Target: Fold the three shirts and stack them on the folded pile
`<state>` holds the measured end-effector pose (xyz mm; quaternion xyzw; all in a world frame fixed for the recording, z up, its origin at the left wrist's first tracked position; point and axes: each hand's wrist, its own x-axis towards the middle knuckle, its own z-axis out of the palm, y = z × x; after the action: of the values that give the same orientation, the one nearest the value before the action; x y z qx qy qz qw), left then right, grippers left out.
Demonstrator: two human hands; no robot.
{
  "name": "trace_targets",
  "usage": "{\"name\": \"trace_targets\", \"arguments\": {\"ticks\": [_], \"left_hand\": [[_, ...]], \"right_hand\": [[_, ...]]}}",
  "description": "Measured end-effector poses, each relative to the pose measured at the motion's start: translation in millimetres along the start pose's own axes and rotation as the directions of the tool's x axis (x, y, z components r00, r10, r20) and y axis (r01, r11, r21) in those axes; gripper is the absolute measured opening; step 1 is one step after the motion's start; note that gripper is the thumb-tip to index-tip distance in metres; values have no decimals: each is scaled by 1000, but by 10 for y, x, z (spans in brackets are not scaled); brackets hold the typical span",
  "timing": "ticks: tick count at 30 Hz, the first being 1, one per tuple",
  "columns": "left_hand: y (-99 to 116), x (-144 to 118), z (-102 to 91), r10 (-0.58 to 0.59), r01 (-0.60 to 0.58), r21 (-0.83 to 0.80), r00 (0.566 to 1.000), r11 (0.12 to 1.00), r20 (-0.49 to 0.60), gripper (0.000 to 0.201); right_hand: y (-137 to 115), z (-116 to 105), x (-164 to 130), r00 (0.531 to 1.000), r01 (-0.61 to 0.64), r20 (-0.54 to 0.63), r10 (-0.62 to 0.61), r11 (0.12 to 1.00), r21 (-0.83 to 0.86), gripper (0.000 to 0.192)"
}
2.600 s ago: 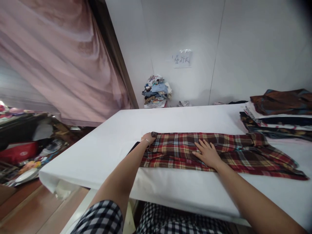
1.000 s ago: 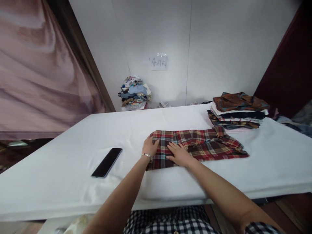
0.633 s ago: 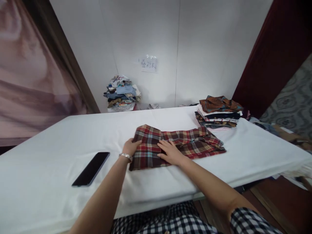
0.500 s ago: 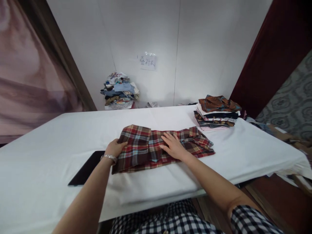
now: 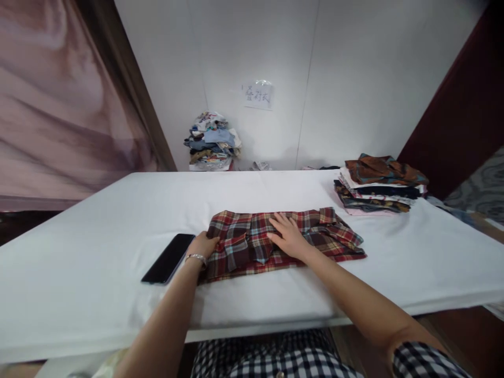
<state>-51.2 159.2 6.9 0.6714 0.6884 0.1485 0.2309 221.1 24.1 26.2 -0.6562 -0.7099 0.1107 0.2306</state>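
A red plaid shirt (image 5: 315, 233), folded into a narrow band, lies across the middle of the white table (image 5: 98, 283). My left hand (image 5: 202, 245), with a bracelet on its wrist, grips the shirt's left end, where the cloth is doubled over. My right hand (image 5: 289, 237) lies flat, fingers spread, pressing on the shirt's middle. The shirt's collar end lies crumpled to the right.
A black phone (image 5: 169, 258) lies on the table just left of my left hand. A stack of folded clothes (image 5: 378, 184) sits at the far right of the table. A heap of clothes (image 5: 212, 142) lies by the wall behind. A pink curtain (image 5: 59, 105) hangs at left.
The long shirt has been folded shorter from its left end toward the middle. My left hand carried that end over while my right hand held the middle. The view has swung about.
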Motion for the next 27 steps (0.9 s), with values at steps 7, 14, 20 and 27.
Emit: {"name": "trace_targets", "arguments": {"ticks": [7,14,20,27], "left_hand": [[13,-55,14,-42,43,-109,999,993,7,35],[145,-186,-239,19,79,-422,974,903,225,38],[697,-398,-446,229,61,-711,925,700,304,50],[1291,-895,370,577,-349,-682,806,643,132,35]], "right_hand": [[-567,399,191,956,243,166,-241,970,14,74],[-397,658,185,952,150,240,-190,973,175,78],[-239,164,150,985,-171,139,101,498,850,65],[227,-70,-154,949,-211,154,276,190,959,55]]}}
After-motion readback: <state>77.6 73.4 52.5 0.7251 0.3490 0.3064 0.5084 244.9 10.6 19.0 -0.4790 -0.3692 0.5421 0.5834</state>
